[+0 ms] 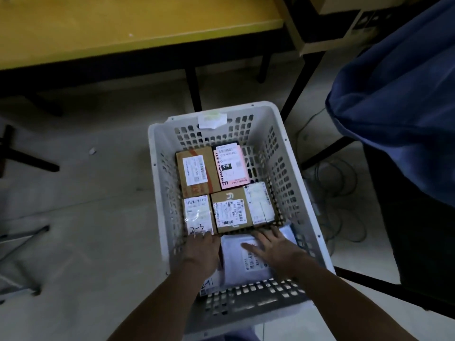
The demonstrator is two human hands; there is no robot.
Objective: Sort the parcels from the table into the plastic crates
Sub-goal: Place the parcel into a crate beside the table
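A white perforated plastic crate (157,183) stands on the floor below me. Inside it lie several parcels: a brown box (197,172), a pink and black box (230,166), a small clear-wrapped parcel marked 2-3 (198,214), a brown box with a label (231,212) and a white parcel (261,204). At the near end lies a white soft mailer (242,267). My right hand (269,249) rests flat on that mailer with fingers spread. My left hand (204,252) reaches down beside the mailer's left edge, touching the near edge of the 2-3 parcel; its fingertips are hidden.
A yellow table (98,28) with black legs stands beyond the crate. A large blue bag (398,94) hangs at the right over a dark frame. Cables (337,198) lie on the floor right of the crate. Black metal stands sit at the left.
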